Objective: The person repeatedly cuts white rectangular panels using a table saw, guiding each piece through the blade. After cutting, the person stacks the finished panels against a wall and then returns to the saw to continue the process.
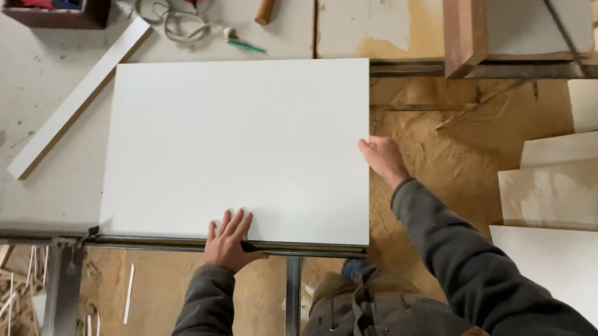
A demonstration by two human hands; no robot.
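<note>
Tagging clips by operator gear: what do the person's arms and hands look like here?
Both arms wear long dark grey sleeves of soft, creased cloth, ending at the wrists. The left hand and right hand are bare: no gloves, and no rings or watch that I can see. No markings show on the sleeves.

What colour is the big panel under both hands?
Plain white, no pattern: the panel shows best in the head view, lying flat on the workbench.

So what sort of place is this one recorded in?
Most likely a woodworking or cabinet shop. Sawdust covers the floor, cut white panels lie stacked at the right, and both hands rest on a large white board lying on a worn workbench.
</note>
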